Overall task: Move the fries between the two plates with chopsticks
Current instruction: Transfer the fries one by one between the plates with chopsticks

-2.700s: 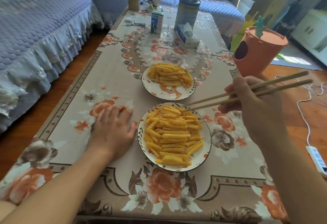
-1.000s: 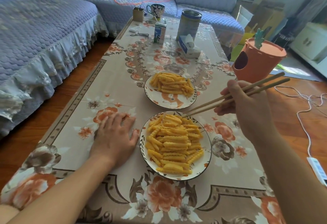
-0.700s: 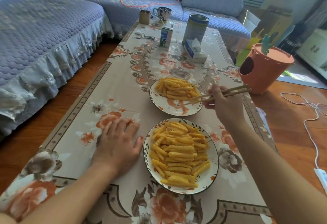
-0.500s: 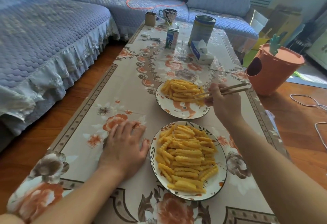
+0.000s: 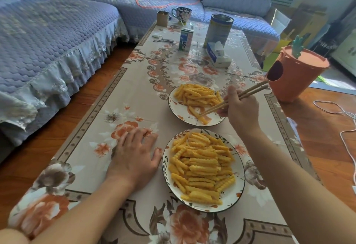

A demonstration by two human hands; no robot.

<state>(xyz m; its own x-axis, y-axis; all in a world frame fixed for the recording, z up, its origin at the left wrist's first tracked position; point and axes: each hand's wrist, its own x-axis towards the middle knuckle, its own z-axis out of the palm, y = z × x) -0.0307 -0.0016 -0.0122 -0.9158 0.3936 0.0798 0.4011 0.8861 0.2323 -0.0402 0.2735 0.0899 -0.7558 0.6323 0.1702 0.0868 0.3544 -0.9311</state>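
right hand point(image 5: 240, 111) grips thin wooden chopsticks point(image 5: 231, 102), tips on a loose crinkle-cut fry point(image 5: 196, 114) in the far round plate point(image 5: 177, 112). left hand point(image 5: 134, 157) lies flat, holding nothing, on the floral desk point(image 5: 123, 97) beside the heaped near plate point(image 5: 238, 191).

Yellow fries point(image 5: 200, 166), white floral-rimmed plates point(image 5: 238, 193), beige tablecloth point(image 5: 134, 97) with orange flowers, blue quilted sofa point(image 5: 48, 32)

head view | worn at head height, faces forward and down along the table point(image 5: 134, 93) | near; forearms fill the foreground | one view only
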